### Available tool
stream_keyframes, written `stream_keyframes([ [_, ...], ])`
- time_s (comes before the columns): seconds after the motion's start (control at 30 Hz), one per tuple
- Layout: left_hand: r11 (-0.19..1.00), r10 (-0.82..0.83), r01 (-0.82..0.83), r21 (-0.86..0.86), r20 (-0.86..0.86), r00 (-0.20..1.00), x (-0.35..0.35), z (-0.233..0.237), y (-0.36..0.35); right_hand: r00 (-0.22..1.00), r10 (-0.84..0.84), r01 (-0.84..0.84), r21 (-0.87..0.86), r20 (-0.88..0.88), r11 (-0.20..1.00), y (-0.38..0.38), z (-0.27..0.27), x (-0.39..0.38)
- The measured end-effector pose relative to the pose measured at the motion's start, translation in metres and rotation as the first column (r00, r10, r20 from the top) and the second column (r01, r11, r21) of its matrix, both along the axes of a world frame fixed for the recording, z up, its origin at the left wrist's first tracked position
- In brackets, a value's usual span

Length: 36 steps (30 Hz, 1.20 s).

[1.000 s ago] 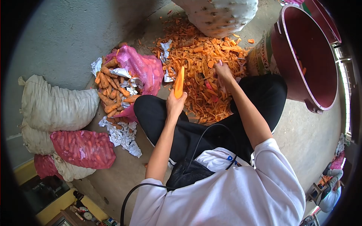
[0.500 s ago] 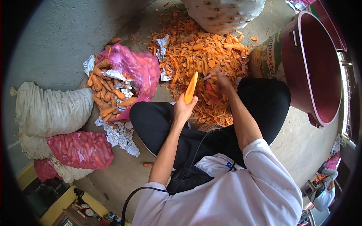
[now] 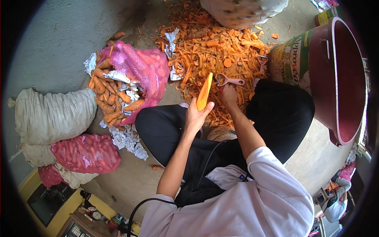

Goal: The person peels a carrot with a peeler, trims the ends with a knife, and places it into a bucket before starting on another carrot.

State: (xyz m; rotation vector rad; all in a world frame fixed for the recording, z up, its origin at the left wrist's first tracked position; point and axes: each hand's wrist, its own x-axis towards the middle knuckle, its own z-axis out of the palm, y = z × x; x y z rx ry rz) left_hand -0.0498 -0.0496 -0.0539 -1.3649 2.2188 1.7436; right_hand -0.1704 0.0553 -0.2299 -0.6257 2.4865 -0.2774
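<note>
My left hand (image 3: 196, 115) is closed around the thick end of a peeled orange carrot (image 3: 204, 93), its narrow tip pointing up and away from me. To its right, a pink-handled peeler (image 3: 235, 81) lies on the heap of carrot peelings (image 3: 221, 51). Just below the peeler, my right hand (image 3: 229, 96) reaches down to the heap with its fingers curled. A bit of red shows at the fingertips, but what it belongs to is hidden.
A pink mesh sack (image 3: 148, 75) spills unpeeled carrots (image 3: 106, 91) at left. Pale sacks (image 3: 55, 114) and a red mesh sack (image 3: 87, 154) lie further left. A maroon tub (image 3: 321, 79) stands at right, a full white sack (image 3: 244, 14) ahead. Another peeler (image 3: 262, 63) rests by the heap.
My right hand has let go of the peeler, which now lies on the peelings, and has moved down and slightly left. My left hand still holds the carrot.
</note>
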Motion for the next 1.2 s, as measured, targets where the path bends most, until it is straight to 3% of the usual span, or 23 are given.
stream_keyframes([
  [0.13, 0.976, -0.045, 0.068, -0.205, 0.116, 0.992, -0.003, 0.003, 0.002, 0.987, -0.029, 0.042, -0.082, 0.156, 0.996, 0.008, -0.003, -0.027],
  [0.2, 0.957, -0.067, 0.12, -0.263, 0.201, 0.977, -0.007, 0.004, 0.003, 0.999, 0.003, 0.004, -0.142, 0.052, 0.99, 0.003, 0.001, -0.036],
  [0.27, 0.966, -0.056, 0.106, -0.236, 0.208, 0.976, -0.009, -0.001, 0.005, 0.99, 0.105, -0.121, -0.191, -0.091, 0.974, 0.0, 0.03, -0.043],
  [0.37, 0.983, -0.053, 0.09, -0.162, 0.22, 0.974, -0.015, 0.002, 0.007, 0.985, 0.15, -0.148, -0.034, 0.086, 0.988, -0.008, 0.085, -0.059],
  [0.4, 0.987, -0.058, 0.089, -0.131, 0.226, 0.972, -0.016, 0.004, 0.008, 0.984, 0.179, -0.18, -0.063, -0.013, 0.982, -0.005, 0.098, -0.063],
  [0.5, 0.887, -0.099, 0.16, -0.433, 0.161, 0.982, -0.01, -0.021, 0.011, 0.992, -0.056, -0.001, -0.458, -0.112, 0.889, 0.005, 0.123, -0.08],
  [0.53, 0.886, -0.089, 0.159, -0.436, 0.178, 0.98, -0.01, -0.021, 0.011, 0.958, -0.139, -0.061, -0.647, -0.253, 0.76, 0.008, 0.143, -0.075],
  [0.63, 0.881, -0.072, 0.165, -0.444, 0.218, 0.973, -0.014, -0.018, 0.01, 0.969, -0.048, -0.134, -0.679, -0.242, 0.722, 0.02, 0.198, -0.033],
  [0.73, 0.896, -0.053, 0.154, -0.417, 0.242, 0.969, -0.022, -0.006, 0.014, 0.989, 0.1, -0.147, -0.571, -0.113, 0.808, 0.034, 0.211, 0.016],
  [0.77, 0.899, -0.066, 0.161, -0.408, 0.238, 0.969, -0.022, -0.004, 0.016, 0.993, 0.096, -0.115, -0.495, -0.064, 0.861, 0.038, 0.212, 0.027],
  [0.93, 0.918, -0.139, 0.199, -0.343, 0.19, 0.972, -0.023, -0.006, 0.017, 0.976, 0.205, -0.218, -0.41, -0.076, 0.886, 0.045, 0.203, 0.043],
  [1.2, 0.912, -0.157, 0.242, -0.331, 0.263, 0.952, -0.03, -0.004, 0.02, 0.978, 0.201, -0.204, -0.387, -0.047, 0.899, 0.052, 0.184, 0.042],
])
